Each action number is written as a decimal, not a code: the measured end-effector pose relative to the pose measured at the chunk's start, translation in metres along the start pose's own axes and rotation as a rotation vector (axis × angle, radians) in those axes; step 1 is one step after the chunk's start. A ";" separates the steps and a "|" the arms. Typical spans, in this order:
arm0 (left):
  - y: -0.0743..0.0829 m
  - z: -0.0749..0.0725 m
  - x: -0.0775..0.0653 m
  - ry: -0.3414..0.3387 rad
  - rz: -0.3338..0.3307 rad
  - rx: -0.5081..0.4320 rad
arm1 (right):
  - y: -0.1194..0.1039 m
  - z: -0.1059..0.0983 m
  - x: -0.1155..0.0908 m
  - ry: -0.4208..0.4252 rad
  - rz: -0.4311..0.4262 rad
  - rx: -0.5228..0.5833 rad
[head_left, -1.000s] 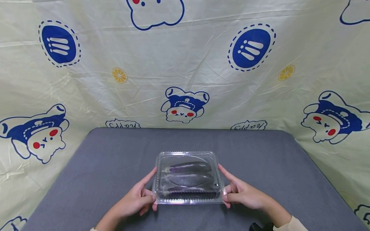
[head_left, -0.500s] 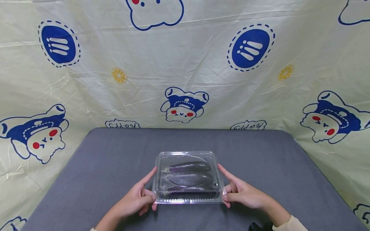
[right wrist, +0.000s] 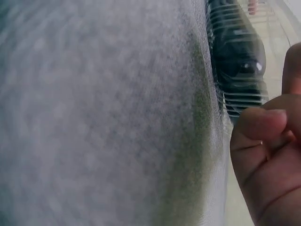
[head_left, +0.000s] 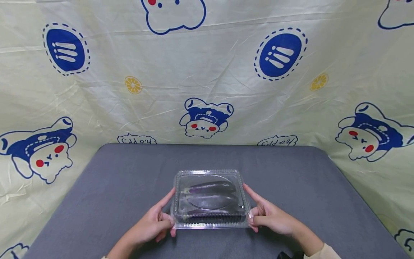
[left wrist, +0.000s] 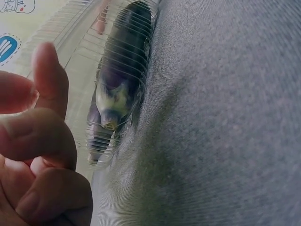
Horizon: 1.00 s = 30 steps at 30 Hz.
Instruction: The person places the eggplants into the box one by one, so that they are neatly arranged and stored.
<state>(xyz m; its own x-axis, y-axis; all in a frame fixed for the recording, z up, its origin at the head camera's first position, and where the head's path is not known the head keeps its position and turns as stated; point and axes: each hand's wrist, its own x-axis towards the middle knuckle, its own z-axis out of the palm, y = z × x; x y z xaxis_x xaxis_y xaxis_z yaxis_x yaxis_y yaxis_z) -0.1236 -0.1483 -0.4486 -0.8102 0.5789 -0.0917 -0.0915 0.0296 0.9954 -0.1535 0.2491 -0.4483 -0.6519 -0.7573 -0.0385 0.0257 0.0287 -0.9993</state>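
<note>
A clear plastic clamshell box (head_left: 211, 226) with its lid down rests near the front middle of the table in the head view. Dark purple eggplants (head_left: 211, 187) lie sideways inside it, visible through the lid. My left hand (head_left: 152, 222) grips the box's left side, thumb at the front corner and index finger reaching along the edge. On the opposite side, my right hand (head_left: 275, 218) holds the box the same way. Ribbed plastic covers an eggplant's pale stem end (left wrist: 115, 101) in the left wrist view. The right wrist view has a rounded dark eggplant end (right wrist: 240, 54) behind the wall.
A grey cloth-covered table (head_left: 136, 169) spreads around the box. Behind it hangs a pale curtain (head_left: 210, 64) printed with blue cartoon figures. A small black object (head_left: 288, 255) shows at the bottom edge, by the right sleeve (head_left: 323, 253).
</note>
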 end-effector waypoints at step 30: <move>0.015 0.014 0.004 0.305 -0.114 0.427 | -0.027 0.003 0.000 0.325 0.150 -0.512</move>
<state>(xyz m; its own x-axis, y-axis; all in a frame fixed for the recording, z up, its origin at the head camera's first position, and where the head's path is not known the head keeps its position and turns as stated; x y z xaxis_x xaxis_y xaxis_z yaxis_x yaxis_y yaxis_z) -0.1199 -0.1339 -0.4336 -0.9462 0.2912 -0.1410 0.0031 0.4438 0.8961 -0.1517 0.2466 -0.4214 -0.8688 -0.4857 -0.0959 -0.1795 0.4895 -0.8533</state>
